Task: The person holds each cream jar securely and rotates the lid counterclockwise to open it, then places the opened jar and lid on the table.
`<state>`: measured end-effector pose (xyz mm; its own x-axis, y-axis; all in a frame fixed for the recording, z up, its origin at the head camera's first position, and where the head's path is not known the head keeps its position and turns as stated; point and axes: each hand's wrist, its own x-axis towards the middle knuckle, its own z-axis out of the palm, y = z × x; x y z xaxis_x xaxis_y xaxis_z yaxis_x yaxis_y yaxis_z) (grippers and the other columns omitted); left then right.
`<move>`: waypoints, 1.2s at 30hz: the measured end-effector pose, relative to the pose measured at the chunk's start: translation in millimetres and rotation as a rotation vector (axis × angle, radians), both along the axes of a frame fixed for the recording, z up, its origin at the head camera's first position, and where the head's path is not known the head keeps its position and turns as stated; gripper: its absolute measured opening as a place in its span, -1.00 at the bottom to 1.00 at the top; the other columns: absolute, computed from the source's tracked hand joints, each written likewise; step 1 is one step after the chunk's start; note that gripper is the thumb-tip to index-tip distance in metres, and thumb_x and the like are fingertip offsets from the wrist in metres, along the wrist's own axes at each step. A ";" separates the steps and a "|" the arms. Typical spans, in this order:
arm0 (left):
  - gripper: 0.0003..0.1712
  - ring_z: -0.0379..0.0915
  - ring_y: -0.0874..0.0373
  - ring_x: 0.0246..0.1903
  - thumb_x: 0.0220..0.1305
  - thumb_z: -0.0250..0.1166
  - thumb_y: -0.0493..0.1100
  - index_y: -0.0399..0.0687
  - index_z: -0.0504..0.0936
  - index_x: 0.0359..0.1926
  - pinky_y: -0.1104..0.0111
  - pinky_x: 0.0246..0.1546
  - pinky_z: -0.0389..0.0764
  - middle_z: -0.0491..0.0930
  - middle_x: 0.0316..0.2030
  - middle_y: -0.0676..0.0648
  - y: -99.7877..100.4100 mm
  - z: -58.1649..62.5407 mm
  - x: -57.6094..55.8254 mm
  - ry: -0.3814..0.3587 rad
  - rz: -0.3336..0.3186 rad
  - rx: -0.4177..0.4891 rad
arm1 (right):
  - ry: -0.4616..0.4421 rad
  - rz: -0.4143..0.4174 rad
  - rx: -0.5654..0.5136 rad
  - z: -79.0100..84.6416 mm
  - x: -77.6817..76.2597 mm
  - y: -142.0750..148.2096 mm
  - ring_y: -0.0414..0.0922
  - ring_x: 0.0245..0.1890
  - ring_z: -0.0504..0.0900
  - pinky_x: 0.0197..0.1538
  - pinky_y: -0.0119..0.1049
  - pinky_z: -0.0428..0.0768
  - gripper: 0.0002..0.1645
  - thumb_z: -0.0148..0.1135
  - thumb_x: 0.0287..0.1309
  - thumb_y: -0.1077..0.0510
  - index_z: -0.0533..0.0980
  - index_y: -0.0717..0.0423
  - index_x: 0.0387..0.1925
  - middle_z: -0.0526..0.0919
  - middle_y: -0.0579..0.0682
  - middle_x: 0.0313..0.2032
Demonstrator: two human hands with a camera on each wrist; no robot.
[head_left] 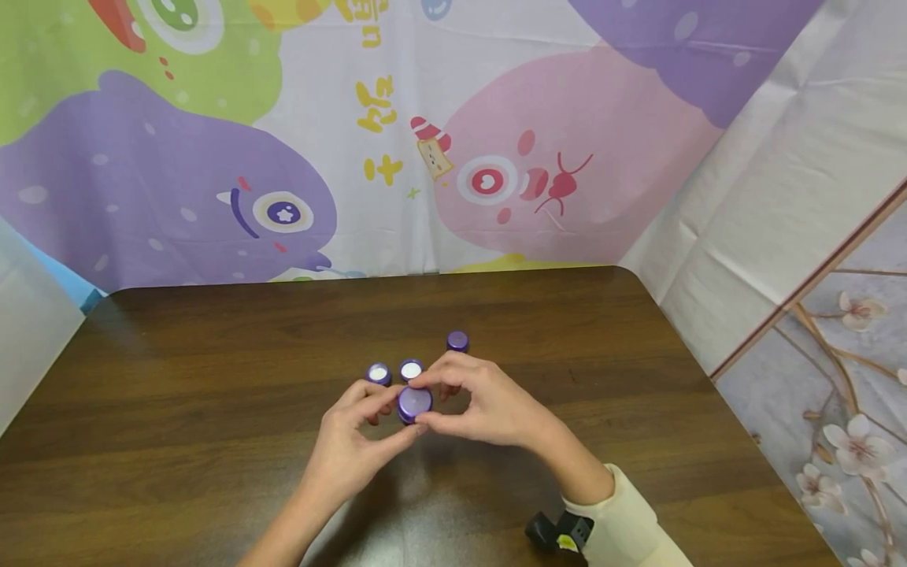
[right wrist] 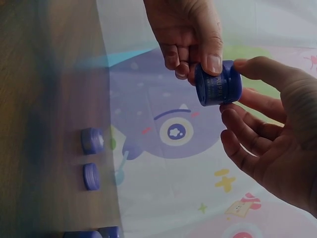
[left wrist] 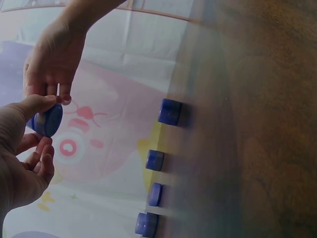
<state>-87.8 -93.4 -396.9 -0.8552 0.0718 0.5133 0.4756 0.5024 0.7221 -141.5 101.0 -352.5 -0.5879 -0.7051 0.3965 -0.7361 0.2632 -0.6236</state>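
Purple jar (head_left: 415, 402), just one, is up above the middle of the table (head_left: 212, 346), with your left hand (head_left: 346, 445) and right hand (head_left: 489, 402) both pinching it between thumb and fingers. On the table you can count four more, running from its left side toward its right: one pale-topped pot (head_left: 379, 374), one shallow piece (head_left: 411, 369) with a white face, one small pot (head_left: 457, 340) and one wider pot (left wrist: 170, 112). Your right hand seems to cover the wider pot in the head view, and the right wrist view cuts two pots off at its bottom. Your left thumb leaves the jar's lettering (right wrist: 214, 89) only partly readable.
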 end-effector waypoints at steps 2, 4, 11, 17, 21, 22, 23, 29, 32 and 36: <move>-0.55 0.44 0.25 -0.38 -0.20 0.54 -0.26 -0.16 0.70 -0.16 0.48 -0.39 0.47 0.53 -0.35 0.11 0.3 -0.4 0.1 0.007 0.000 0.001 | -0.010 0.018 0.010 -0.2 0.3 0.2 -0.19 -0.28 0.57 -0.17 -0.47 0.58 -0.61 0.37 -0.03 0.24 0.59 0.13 -0.08 0.59 -0.04 -0.20; -0.55 0.44 0.25 -0.38 -0.20 0.54 -0.26 -0.18 0.70 -0.16 0.48 -0.39 0.47 0.53 -0.34 0.10 0.4 -0.9 0.0 0.013 -0.001 0.002 | -0.016 0.030 0.015 -0.2 0.6 0.5 -0.21 -0.26 0.57 -0.16 -0.46 0.58 -0.60 0.35 -0.03 0.25 0.58 0.13 -0.07 0.58 -0.04 -0.18; -0.53 0.44 0.24 -0.35 -0.20 0.53 -0.29 -0.16 0.69 -0.14 0.47 -0.37 0.48 0.54 -0.33 0.10 -1.1 -0.5 0.3 0.013 -0.009 0.005 | 0.004 -0.003 -0.012 0.5 1.2 0.2 -0.21 -0.29 0.55 -0.18 -0.44 0.58 -0.54 0.45 -0.10 0.17 0.58 0.13 -0.07 0.61 -0.05 -0.17; -0.54 0.44 0.25 -0.35 -0.18 0.53 -0.26 -0.13 0.69 -0.13 0.47 -0.36 0.48 0.53 -0.32 0.13 -0.7 1.4 1.2 0.009 -0.010 0.004 | 0.026 -0.023 0.000 0.7 1.2 0.4 -0.26 -0.30 0.55 -0.21 -0.45 0.58 -0.59 0.44 -0.08 0.17 0.60 0.13 -0.11 0.63 -0.06 -0.21; -0.55 0.44 0.28 -0.35 -0.17 0.54 -0.22 -0.13 0.69 -0.14 0.47 -0.36 0.48 0.53 -0.33 0.12 -0.1 1.1 1.1 0.011 -0.006 0.006 | 0.017 0.013 0.031 1.4 1.8 1.4 -0.24 -0.23 0.57 -0.17 -0.48 0.58 -0.57 0.36 -0.03 0.23 0.57 0.14 -0.04 0.60 -0.02 -0.15; -0.55 0.45 0.29 -0.35 -0.17 0.53 -0.22 -0.13 0.69 -0.14 0.47 -0.36 0.48 0.53 -0.33 0.12 -0.1 0.8 1.0 0.012 -0.005 0.005 | 0.014 0.019 0.036 1.2 2.0 1.5 -0.24 -0.21 0.57 -0.16 -0.50 0.57 -0.56 0.35 -0.02 0.23 0.56 0.14 -0.02 0.59 -0.01 -0.13; -0.55 0.46 0.27 -0.35 -0.17 0.53 -0.22 -0.14 0.69 -0.13 0.47 -0.37 0.48 0.54 -0.33 0.11 -0.3 0.5 0.9 0.015 -0.005 0.006 | 0.010 0.021 0.038 1.2 2.2 1.5 -0.23 -0.21 0.57 -0.15 -0.49 0.57 -0.54 0.35 -0.01 0.23 0.55 0.15 0.00 0.59 -0.01 -0.12; -0.55 0.46 0.28 -0.34 -0.19 0.54 -0.25 -0.12 0.70 -0.14 0.48 -0.38 0.48 0.54 -0.33 0.13 -1.7 0.9 -0.2 0.015 0.005 0.002 | 0.019 -0.032 0.010 1.2 1.5 0.3 -0.21 -0.30 0.55 -0.22 -0.47 0.55 -0.51 0.44 -0.07 0.14 0.57 0.15 -0.03 0.61 -0.04 -0.16; -0.56 0.45 0.34 -0.33 -0.19 0.54 -0.23 -0.10 0.70 -0.15 0.48 -0.38 0.47 0.53 -0.34 0.15 -1.9 1.5 0.1 0.007 0.006 0.006 | 0.033 -0.048 0.015 1.4 1.4 0.1 -0.21 -0.32 0.55 -0.25 -0.50 0.54 -0.56 0.44 -0.08 0.14 0.60 0.15 -0.09 0.62 -0.05 -0.21; -0.57 0.43 0.37 -0.33 -0.18 0.54 -0.22 -0.09 0.70 -0.16 0.47 -0.38 0.47 0.53 -0.34 0.14 -1.3 1.1 0.5 0.015 0.003 0.010 | 0.020 -0.019 0.039 2.0 1.8 -0.4 -0.19 -0.28 0.57 -0.19 -0.49 0.56 -0.57 0.38 -0.04 0.19 0.59 0.16 -0.05 0.60 -0.04 -0.18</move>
<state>-87.3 -94.7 -395.8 -0.8477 0.0638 0.5267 0.4848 0.4963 0.7201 -139.7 100.6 -350.4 -0.5935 -0.7091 0.3807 -0.7431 0.3010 -0.5977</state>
